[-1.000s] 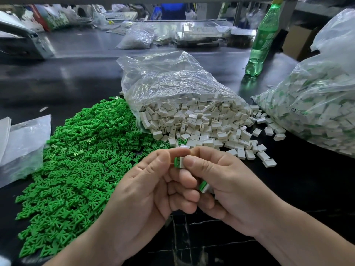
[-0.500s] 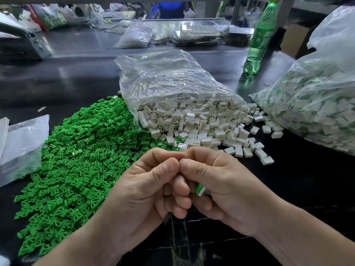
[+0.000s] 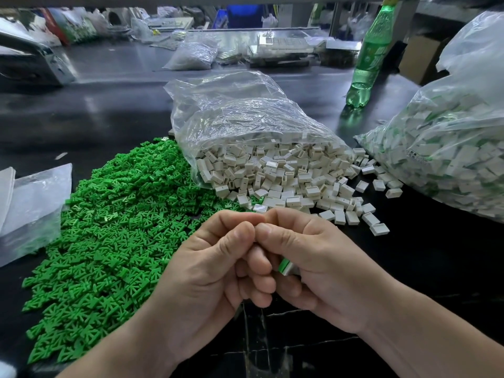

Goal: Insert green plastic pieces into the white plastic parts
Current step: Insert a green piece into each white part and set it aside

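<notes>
Two hands joined at lower centre of the head view, above a dark desk (image 3: 109,105). Left hand (image 3: 207,271) with fingers curled inward, thumb tip pressed against the thumb tip of the right hand (image 3: 321,268); index fingers likewise touching above. Left grip closed; holding or empty, cannot tell, thumbs in the way. Right grip clamped on a green-and-white piece (image 3: 285,266), tucked under the curled lower fingers with only one edge showing.

Left of the hands, spread flat on the desk, a broad heap of green plastic pieces (image 3: 109,227). Beyond the hands, white plastic parts (image 3: 286,181) spilling toward the viewer from the mouth of a clear bag (image 3: 240,113) lying on its side, the nearest just beyond the fingertips, a few overlapping the edge of the green heap.

At far right, a second, fuller bag (image 3: 450,148) of white parts, green showing through the film. Between the two bags and farther back, upright, a green bottle (image 3: 368,58). At the left edge, a flat plastic sleeve (image 3: 35,203) just beside the green heap. Along the back of the desk, further bags and clutter, too blurred to identify.
</notes>
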`<act>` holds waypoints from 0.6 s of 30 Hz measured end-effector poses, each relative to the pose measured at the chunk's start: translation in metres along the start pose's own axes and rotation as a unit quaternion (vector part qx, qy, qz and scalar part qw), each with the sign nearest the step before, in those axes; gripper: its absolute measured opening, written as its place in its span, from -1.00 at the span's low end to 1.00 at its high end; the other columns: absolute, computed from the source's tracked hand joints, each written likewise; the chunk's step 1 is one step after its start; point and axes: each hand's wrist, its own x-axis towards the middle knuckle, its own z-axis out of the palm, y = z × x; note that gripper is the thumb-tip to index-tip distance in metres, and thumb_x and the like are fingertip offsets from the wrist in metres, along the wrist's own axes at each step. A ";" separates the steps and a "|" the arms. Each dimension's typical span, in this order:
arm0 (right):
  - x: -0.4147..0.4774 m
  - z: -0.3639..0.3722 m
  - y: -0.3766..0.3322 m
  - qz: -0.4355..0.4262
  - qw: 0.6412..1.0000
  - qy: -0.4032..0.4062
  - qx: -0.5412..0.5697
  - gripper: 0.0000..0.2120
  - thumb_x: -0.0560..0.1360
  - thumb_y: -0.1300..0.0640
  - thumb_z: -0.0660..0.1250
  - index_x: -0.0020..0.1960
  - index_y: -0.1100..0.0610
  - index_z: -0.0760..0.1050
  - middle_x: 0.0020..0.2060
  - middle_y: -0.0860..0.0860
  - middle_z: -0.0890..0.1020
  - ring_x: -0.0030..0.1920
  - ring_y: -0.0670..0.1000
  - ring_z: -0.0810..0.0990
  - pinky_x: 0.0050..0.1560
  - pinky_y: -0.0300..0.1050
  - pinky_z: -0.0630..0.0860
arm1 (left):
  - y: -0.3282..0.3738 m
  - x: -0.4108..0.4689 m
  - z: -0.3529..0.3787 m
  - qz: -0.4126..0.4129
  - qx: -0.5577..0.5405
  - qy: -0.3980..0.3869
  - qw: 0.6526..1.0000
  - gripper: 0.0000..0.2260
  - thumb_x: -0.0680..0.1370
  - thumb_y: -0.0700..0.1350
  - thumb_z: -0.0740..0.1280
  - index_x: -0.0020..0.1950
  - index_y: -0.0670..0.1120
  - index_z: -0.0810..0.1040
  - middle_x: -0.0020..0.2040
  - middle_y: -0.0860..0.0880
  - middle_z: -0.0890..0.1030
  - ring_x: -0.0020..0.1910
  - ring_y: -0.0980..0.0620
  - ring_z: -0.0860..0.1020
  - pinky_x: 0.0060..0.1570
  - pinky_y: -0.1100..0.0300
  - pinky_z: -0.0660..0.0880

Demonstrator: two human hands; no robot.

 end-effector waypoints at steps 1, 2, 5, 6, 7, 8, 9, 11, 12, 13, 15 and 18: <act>0.000 -0.001 -0.001 -0.002 1.000 -0.006 0.009 -0.85 0.53 0.00 0.35 -0.06 0.08 0.58 -0.38 0.06 0.58 -0.56 -0.07 0.39 -0.64 -0.32 0.22 | 0.000 0.000 0.000 0.008 0.005 -0.009 1.000 -0.72 0.42 -0.10 0.54 0.08 -0.14 0.63 -0.33 -0.16 0.63 -0.42 -0.06 0.64 -0.46 0.15 0.58; 0.001 -0.003 -0.001 -0.004 1.000 -0.010 0.015 -0.85 0.54 0.00 0.34 -0.10 0.07 0.58 -0.40 0.06 0.57 -0.56 -0.08 0.39 -0.64 -0.32 0.21 | 0.001 0.001 -0.001 0.017 0.014 -0.020 1.000 -0.74 0.46 -0.11 0.50 0.11 -0.14 0.62 -0.29 -0.18 0.63 -0.38 -0.07 0.65 -0.42 0.14 0.59; 0.002 -0.005 -0.001 -0.009 1.000 -0.010 0.024 -0.83 0.53 -0.01 0.35 -0.20 0.03 0.57 -0.42 0.05 0.55 -0.57 -0.09 0.36 -0.63 -0.30 0.15 | 0.006 0.000 -0.002 0.041 0.084 -0.012 0.996 -0.83 0.48 -0.16 0.46 0.05 -0.09 0.62 -0.25 -0.24 0.64 -0.35 -0.14 0.66 -0.40 0.10 0.59; 0.002 -0.005 0.000 -0.009 1.000 -0.007 0.023 -0.83 0.53 0.00 0.35 -0.20 0.04 0.56 -0.41 0.06 0.54 -0.57 -0.08 0.35 -0.63 -0.29 0.14 | 0.007 0.000 -0.003 0.057 0.129 0.006 0.990 -0.87 0.47 -0.15 0.43 0.01 -0.07 0.62 -0.26 -0.24 0.64 -0.36 -0.16 0.65 -0.42 0.10 0.58; 0.002 -0.004 0.000 -0.007 1.000 -0.003 0.019 -0.83 0.52 0.01 0.36 -0.20 0.07 0.54 -0.39 0.09 0.53 -0.57 -0.07 0.34 -0.62 -0.30 0.14 | 0.007 -0.002 -0.003 0.081 0.189 0.024 0.978 -0.88 0.47 -0.12 0.40 0.00 -0.05 0.60 -0.28 -0.22 0.65 -0.37 -0.17 0.65 -0.43 0.10 0.57; 0.003 -0.004 0.001 -0.003 1.000 0.000 0.014 -0.82 0.51 0.02 0.36 -0.20 0.10 0.52 -0.37 0.12 0.52 -0.56 -0.05 0.33 -0.62 -0.31 0.15 | 0.007 -0.003 -0.003 0.112 0.265 0.039 0.957 -0.87 0.48 -0.08 0.38 0.01 -0.03 0.58 -0.29 -0.19 0.65 -0.37 -0.16 0.65 -0.43 0.11 0.57; 0.003 -0.004 0.001 0.002 1.000 0.004 0.012 -0.81 0.50 0.02 0.36 -0.21 0.11 0.50 -0.35 0.15 0.50 -0.55 -0.04 0.32 -0.61 -0.31 0.15 | 0.006 -0.005 -0.002 0.147 0.349 0.054 0.924 -0.89 0.49 -0.03 0.36 0.00 0.03 0.57 -0.29 -0.14 0.67 -0.38 -0.10 0.66 -0.42 0.16 0.57; 0.003 -0.004 0.001 0.010 1.000 0.010 0.024 -0.82 0.48 0.04 0.35 -0.24 0.11 0.48 -0.34 0.12 0.49 -0.56 -0.04 0.32 -0.61 -0.31 0.16 | 0.003 -0.008 0.000 0.212 0.483 0.086 0.845 -0.90 0.51 0.03 0.33 0.01 0.14 0.54 -0.30 0.02 0.68 -0.41 0.08 0.64 -0.41 0.30 0.55; 0.003 -0.003 0.002 0.013 0.999 0.010 0.034 -0.83 0.48 0.05 0.34 -0.23 0.11 0.47 -0.34 0.11 0.48 -0.57 -0.05 0.32 -0.61 -0.32 0.16 | 0.002 -0.009 0.001 0.236 0.515 0.099 0.818 -0.91 0.51 0.04 0.32 0.01 0.15 0.53 -0.30 0.09 0.67 -0.41 0.13 0.63 -0.42 0.36 0.53; 0.004 -0.002 0.002 0.020 0.999 0.009 0.046 -0.84 0.47 0.05 0.33 -0.22 0.11 0.46 -0.32 0.13 0.48 -0.57 -0.06 0.32 -0.61 -0.32 0.16 | 0.002 -0.010 0.002 0.254 0.535 0.108 0.799 -0.91 0.52 0.04 0.31 0.02 0.14 0.52 -0.31 0.13 0.66 -0.42 0.15 0.63 -0.43 0.39 0.52; 0.004 -0.001 0.003 0.034 0.997 0.005 0.069 -0.83 0.46 0.06 0.32 -0.22 0.14 0.45 -0.25 0.20 0.45 -0.58 -0.07 0.32 -0.62 -0.33 0.16 | 0.001 -0.009 0.004 0.280 0.565 0.114 0.768 -0.90 0.53 0.02 0.31 0.03 0.08 0.52 -0.28 0.17 0.65 -0.40 0.18 0.63 -0.42 0.41 0.51; 0.004 0.000 0.003 0.038 0.996 -0.001 0.083 -0.83 0.46 0.06 0.31 -0.20 0.16 0.44 -0.22 0.21 0.43 -0.58 -0.09 0.32 -0.64 -0.33 0.16 | 0.001 -0.009 0.004 0.301 0.590 0.111 0.741 -0.89 0.55 -0.01 0.31 0.04 0.01 0.51 -0.25 0.23 0.64 -0.37 0.21 0.62 -0.40 0.43 0.50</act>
